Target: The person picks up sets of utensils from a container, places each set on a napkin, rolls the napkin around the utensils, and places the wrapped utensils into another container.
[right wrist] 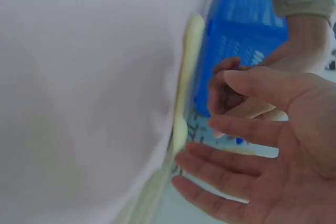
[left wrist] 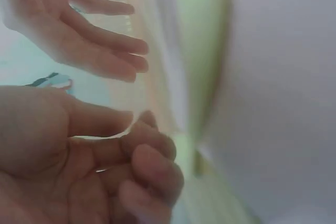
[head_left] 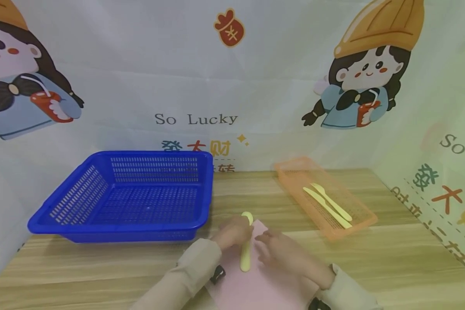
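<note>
A pale yellow spoon lies lengthwise on a pink sheet in front of me. In the head view my left hand hangs over the spoon's neck and hides it. The left wrist view has this hand with loosely curled fingers, nothing visible between them, beside the blurred spoon. My right hand hovers over the sheet's right side. Its fingers are extended and apart in the right wrist view, just beside the spoon, and it holds nothing.
A blue plastic basket stands at the left. Toward the back right is an orange mesh basket with a yellow knife and a yellow fork in it. A printed cloth hangs behind the wooden table.
</note>
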`<control>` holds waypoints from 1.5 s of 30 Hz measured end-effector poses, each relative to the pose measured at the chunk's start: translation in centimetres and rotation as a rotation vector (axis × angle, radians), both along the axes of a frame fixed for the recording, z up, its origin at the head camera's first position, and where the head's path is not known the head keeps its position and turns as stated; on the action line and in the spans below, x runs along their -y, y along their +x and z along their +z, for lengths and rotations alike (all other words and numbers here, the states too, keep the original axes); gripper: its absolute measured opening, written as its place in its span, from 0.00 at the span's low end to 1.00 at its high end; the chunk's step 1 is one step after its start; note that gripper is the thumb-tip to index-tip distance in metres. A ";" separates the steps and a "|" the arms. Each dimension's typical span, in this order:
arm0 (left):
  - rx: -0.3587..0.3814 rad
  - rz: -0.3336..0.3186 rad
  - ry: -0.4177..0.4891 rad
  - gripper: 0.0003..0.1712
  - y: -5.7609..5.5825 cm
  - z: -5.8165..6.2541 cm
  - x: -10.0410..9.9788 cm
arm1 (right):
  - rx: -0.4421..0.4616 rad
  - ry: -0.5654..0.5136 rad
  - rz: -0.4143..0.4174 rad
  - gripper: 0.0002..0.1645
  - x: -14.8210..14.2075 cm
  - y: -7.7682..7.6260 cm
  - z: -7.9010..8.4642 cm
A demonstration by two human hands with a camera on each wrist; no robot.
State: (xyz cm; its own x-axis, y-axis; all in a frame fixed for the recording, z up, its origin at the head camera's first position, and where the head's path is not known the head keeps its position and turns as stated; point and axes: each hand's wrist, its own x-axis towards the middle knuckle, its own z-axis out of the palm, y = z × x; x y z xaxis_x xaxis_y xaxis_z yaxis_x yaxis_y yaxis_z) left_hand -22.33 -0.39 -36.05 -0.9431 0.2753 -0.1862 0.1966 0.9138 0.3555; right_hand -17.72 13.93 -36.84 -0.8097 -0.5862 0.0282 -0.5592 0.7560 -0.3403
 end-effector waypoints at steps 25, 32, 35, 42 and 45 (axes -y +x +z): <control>-0.173 -0.377 0.471 0.17 -4.3 2.9 -7.3 | -0.213 -0.289 -0.291 0.11 -9.7 -5.2 5.0; -0.238 -0.344 0.405 0.15 -5.8 2.9 -9.7 | -0.159 -0.216 -0.354 0.14 -10.5 -6.5 5.3; -0.295 -0.360 0.368 0.13 -6.3 2.7 -10.7 | -0.129 -0.154 -0.383 0.15 -10.8 -7.2 4.9; -0.344 -0.409 0.294 0.10 -7.2 2.3 -12.7 | -0.066 0.015 -0.407 0.18 -11.7 -8.2 4.0; -0.338 -0.415 0.253 0.08 -7.5 2.0 -13.5 | -0.068 0.096 -0.381 0.14 -12.1 -8.4 3.5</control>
